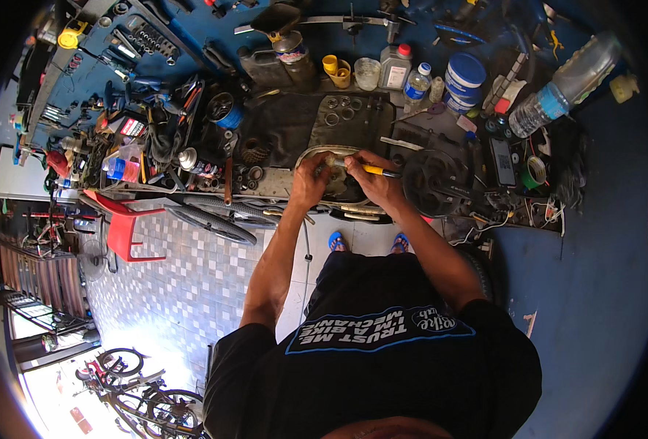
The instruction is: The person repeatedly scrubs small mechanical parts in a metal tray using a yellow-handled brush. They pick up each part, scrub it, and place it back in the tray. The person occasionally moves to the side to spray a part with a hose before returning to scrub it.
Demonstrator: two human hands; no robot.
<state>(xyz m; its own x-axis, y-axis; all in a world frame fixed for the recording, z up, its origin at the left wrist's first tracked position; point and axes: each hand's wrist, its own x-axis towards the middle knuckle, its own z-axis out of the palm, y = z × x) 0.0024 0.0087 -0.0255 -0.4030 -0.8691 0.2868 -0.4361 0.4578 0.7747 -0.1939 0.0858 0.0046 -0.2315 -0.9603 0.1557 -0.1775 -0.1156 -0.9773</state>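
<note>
Both hands work close together over a shallow metal tray (344, 196) at the bench's front edge. My left hand (311, 180) is closed, its fingers round a small part that I cannot make out well. My right hand (374, 174) grips a tool with a yellow handle (373, 170) and a dark end. The tool's working tip meets the part between my hands, where fingers hide it. Just behind the tray, several metal rings (338, 110) lie on a dark flat surface. A sprocket cassette (255, 151) sits left of my left hand, and a black crankset (434, 179) lies right of my right hand.
Along the back stand a grey bottle with a red cap (396, 67), a water bottle (417, 84) and blue-lidded tubs (464, 77). A spray can (196, 162) lies left, a phone (502, 162) right. Bicycle tyres (218, 219) and a red chair (125, 228) are below left.
</note>
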